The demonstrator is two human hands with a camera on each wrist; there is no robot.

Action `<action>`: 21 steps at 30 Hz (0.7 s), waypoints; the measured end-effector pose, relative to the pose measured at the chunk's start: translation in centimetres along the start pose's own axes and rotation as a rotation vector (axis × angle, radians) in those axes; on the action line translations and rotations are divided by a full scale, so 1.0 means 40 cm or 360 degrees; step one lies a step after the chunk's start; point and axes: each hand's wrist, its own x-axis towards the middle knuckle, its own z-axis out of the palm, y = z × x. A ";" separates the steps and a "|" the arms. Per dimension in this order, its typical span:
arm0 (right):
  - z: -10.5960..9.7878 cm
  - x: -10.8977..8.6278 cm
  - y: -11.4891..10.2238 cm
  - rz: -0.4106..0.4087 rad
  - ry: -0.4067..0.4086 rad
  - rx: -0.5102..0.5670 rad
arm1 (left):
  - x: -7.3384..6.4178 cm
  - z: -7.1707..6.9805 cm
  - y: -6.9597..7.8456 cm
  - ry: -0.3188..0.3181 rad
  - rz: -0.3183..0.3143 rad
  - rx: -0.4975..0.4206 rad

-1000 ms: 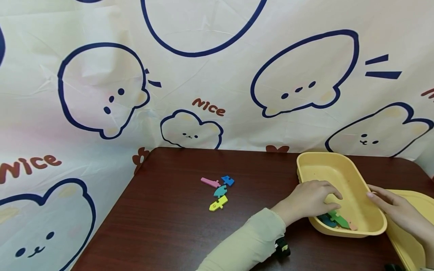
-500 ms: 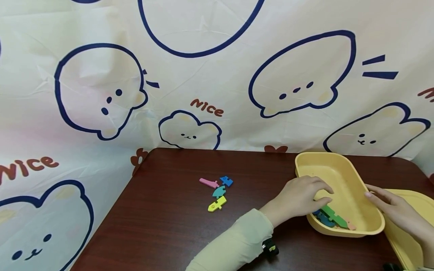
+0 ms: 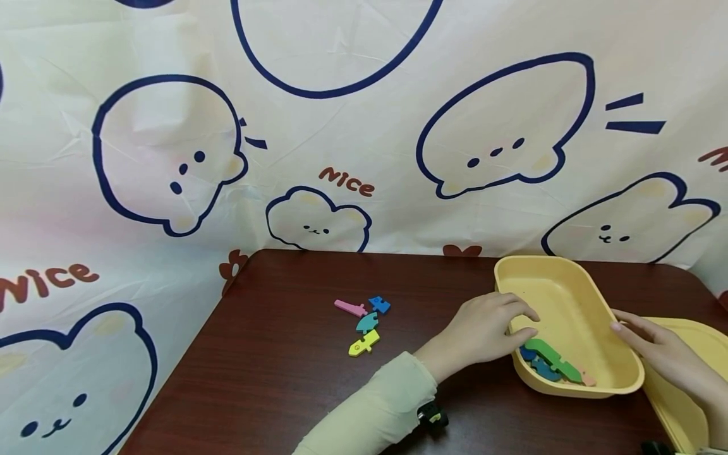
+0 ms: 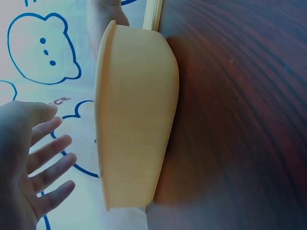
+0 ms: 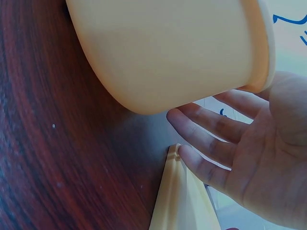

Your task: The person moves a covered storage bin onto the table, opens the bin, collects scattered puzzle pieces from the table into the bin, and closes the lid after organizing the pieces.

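Note:
A yellow plastic box [image 3: 591, 316] stands on the table's right side, with green [image 3: 548, 355], blue [image 3: 546, 370] and pink [image 3: 588, 378] puzzle pieces gathered at its near end. Over the left rim of the box hovers my left hand [image 3: 483, 325], its fingers loosely bent and holding nothing; the left wrist view shows them spread apart beside the box wall. At the right rim, my right hand [image 3: 662, 347] holds the box, thumb at the edge and fingers along the outside. A pink piece [image 3: 349, 308], a blue one [image 3: 379, 304], a teal one [image 3: 367, 323] and a yellow one [image 3: 364, 343] lie mid-table.
Under the right forearm lies a yellow lid [image 3: 688, 338], partly tucked beside the box. The dark wooden table [image 3: 284, 379] ends at a cartoon-printed curtain [image 3: 398, 208] behind and to the left.
My left hand has drawn back leftward from inside the box to its left rim, uncovering more of the green and blue pieces. My right hand keeps its place on the box.

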 end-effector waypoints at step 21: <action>-0.002 0.001 -0.007 0.0052 -0.0020 0.0010 | -0.070 -0.033 -0.061 0.0021 -0.0082 -0.0113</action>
